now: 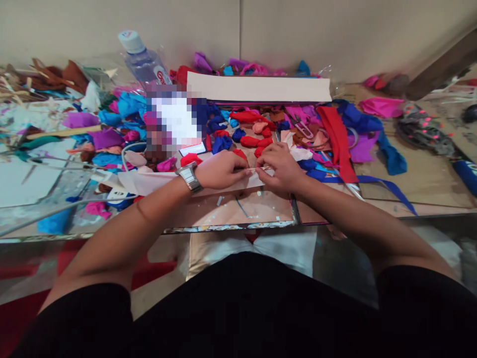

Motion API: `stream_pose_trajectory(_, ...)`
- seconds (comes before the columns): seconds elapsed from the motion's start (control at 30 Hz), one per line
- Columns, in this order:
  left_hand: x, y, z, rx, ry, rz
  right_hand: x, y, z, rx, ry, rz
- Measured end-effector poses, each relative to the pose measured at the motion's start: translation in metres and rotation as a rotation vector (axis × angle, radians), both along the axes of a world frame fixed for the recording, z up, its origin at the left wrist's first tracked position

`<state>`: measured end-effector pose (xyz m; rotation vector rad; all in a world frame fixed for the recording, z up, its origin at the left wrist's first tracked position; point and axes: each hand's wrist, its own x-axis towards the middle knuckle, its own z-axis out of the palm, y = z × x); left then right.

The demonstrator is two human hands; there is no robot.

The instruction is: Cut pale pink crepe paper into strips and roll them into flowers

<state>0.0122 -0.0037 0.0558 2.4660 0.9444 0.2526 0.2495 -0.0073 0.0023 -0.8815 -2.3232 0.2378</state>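
Note:
My left hand (224,169), with a metal watch (189,177) on its wrist, is closed, thumb against fingers. My right hand (282,167) is close beside it, pinching with thumb and forefinger. A thin pale strip (253,169) runs between the two sets of fingertips; its exact kind is too small to make out. Below the hands lies a long sheet of white paper (147,183), partly hidden by the left forearm. Red and blue crumpled pieces (253,142) lie just beyond the fingers.
A bottle with a white cap (143,62) stands at the back left by a lit, blurred screen (177,122). Further back lies a long cream strip (261,88). Small scissors (302,127), a red strip (337,141) and a white cable (74,204) lie among the scraps.

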Motion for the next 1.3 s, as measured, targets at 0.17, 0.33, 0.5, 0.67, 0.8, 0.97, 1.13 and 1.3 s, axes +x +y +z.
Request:
stream_pose_trajectory(0.17, -0.008, 0.012, -0.001, -0.083, 0.038, -0.016, 0.002, 0.003, 0.002, -0.023, 0.023, -0.021)
stream_pose_trajectory(0.33, -0.006, 0.012, -0.003, -0.092, 0.035, 0.001, 0.003, 0.002, 0.002, -0.044, 0.018, -0.018)
stream_pose_trajectory(0.5, -0.003, 0.008, 0.000, -0.106, 0.048, -0.018, 0.002, 0.002, 0.000, -0.035, 0.025, -0.035)
stream_pose_trajectory(0.67, -0.005, 0.009, -0.001, -0.173, 0.021, -0.004, 0.001, 0.000, 0.004, -0.009, 0.036, -0.025)
stream_pose_trajectory(0.8, -0.005, 0.008, -0.002, -0.172, 0.010, -0.006, -0.001, -0.003, 0.003, 0.008, 0.057, -0.027)
stream_pose_trajectory(0.97, -0.006, 0.008, -0.001, -0.078, 0.021, -0.018, -0.001, -0.003, 0.001, -0.011, 0.053, -0.043)
stream_pose_trajectory(1.13, -0.006, 0.007, -0.001, -0.054, 0.041, -0.020, 0.000, -0.003, 0.003, 0.018, 0.022, -0.064)
stream_pose_trajectory(1.3, -0.004, 0.005, -0.004, -0.055, 0.026, 0.058, -0.001, -0.005, 0.004, 0.017, 0.003, -0.047)
